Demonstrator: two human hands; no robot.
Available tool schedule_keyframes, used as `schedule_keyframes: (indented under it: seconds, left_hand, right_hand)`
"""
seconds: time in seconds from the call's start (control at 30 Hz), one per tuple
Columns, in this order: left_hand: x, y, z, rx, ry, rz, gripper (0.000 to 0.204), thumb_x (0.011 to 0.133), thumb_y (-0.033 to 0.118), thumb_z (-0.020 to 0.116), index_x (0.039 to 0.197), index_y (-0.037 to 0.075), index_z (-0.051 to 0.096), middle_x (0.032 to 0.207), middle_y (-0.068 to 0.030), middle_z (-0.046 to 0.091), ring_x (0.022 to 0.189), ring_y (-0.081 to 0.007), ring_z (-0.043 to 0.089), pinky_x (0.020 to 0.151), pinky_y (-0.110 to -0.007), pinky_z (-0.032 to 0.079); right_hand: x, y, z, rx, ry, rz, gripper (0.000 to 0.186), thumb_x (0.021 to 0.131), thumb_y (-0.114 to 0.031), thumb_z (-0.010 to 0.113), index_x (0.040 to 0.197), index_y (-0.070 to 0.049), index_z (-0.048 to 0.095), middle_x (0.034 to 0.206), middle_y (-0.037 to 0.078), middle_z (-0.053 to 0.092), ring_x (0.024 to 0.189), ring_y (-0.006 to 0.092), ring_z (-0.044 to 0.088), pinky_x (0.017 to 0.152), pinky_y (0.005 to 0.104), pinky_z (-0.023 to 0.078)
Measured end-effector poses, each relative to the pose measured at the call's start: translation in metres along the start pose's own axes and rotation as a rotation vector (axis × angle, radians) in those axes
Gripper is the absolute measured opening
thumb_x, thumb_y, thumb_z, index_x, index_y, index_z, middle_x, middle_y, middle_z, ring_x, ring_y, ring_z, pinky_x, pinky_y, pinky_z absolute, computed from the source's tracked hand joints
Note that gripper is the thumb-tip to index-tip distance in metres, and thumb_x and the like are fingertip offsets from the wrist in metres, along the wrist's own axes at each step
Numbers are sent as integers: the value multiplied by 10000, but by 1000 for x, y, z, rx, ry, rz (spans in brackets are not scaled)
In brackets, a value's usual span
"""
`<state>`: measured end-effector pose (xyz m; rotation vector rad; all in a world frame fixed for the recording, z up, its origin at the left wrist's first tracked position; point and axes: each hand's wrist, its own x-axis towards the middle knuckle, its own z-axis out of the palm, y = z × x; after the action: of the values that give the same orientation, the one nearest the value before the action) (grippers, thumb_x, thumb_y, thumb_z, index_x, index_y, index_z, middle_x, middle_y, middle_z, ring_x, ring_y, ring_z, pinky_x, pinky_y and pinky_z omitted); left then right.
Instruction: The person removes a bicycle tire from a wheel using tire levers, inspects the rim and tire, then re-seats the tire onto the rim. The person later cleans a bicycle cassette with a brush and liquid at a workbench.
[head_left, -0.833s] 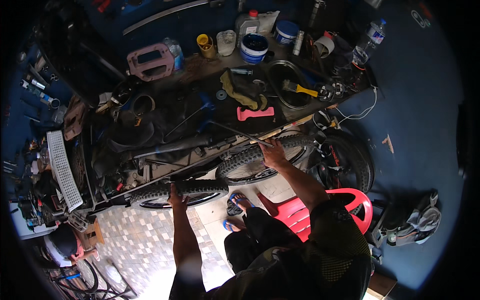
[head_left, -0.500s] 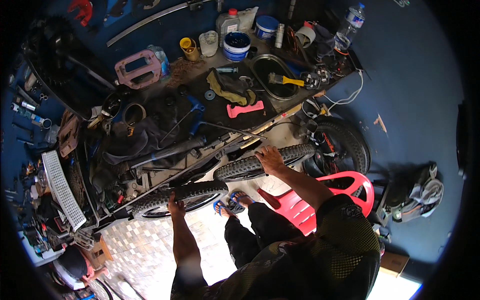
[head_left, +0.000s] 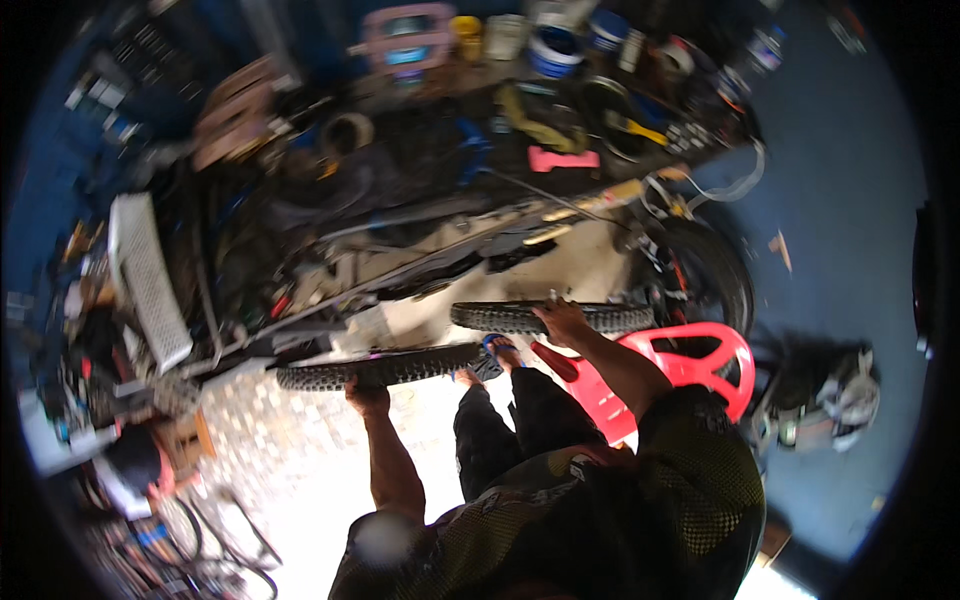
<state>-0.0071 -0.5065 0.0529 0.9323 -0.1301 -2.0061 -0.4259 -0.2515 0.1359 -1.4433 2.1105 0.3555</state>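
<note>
My left hand (head_left: 368, 397) grasps a black bicycle wheel with a knobby rubber tyre (head_left: 430, 365) at eight o'clock; my right hand (head_left: 563, 322) clasps a second black, knobby-tyred wheel (head_left: 500, 318) toward three, beside the red plastic chair (head_left: 605, 393) at four.

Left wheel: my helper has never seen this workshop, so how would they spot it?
Find the red chair. Just beyond it is the right wheel, under the right hand; further left comes the knobbly-tyred left wheel. Unlike its neighbour, it is in the left hand, farther from the chair.
</note>
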Motion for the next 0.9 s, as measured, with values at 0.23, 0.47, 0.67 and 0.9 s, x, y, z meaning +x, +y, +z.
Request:
schedule_keyframes:
  seconds: [0.23, 0.47, 0.67, 0.9]
  left_hand:
    - [-55, 114, -87, -44, 324, 70, 482, 748, 386, 680, 1180, 173, 713, 1126, -50, 719, 1033, -301, 647, 1002, -498, 472]
    - [-66, 190, -97, -45, 359, 150, 406, 743, 415, 689, 1089, 203, 718, 1065, -24, 724, 1009, -282, 653, 956, -490, 484]
    - [-38, 210, -123, -2, 243, 276, 180, 770, 360, 690, 828, 191, 665, 816, 13, 688, 745, -197, 627, 781, -383, 510]
    - [-4, 173, -149, 80, 172, 146, 79, 809, 267, 665, 835, 194, 646, 830, 28, 668, 782, -168, 606, 806, -383, 482]
  right_hand:
    - [21, -56, -16, -17, 51, -147, 745, 698, -226, 805, 1390, -150, 540, 1277, 122, 624, 1235, 364, 576, 1000, 508, 512]
    - [53, -134, -25, 142, 150, -372, 733, 691, -270, 841, 1356, -114, 576, 1278, 133, 644, 1203, 366, 595, 985, 505, 510]
    - [98, -214, -41, 247, 166, -532, 785, 702, -223, 841, 1406, -64, 532, 1326, 180, 630, 1214, 390, 591, 1031, 467, 500]
    - [139, -261, -60, 158, 257, -383, 724, 812, -186, 752, 1464, -51, 469, 1279, 195, 620, 1193, 380, 607, 995, 485, 510]
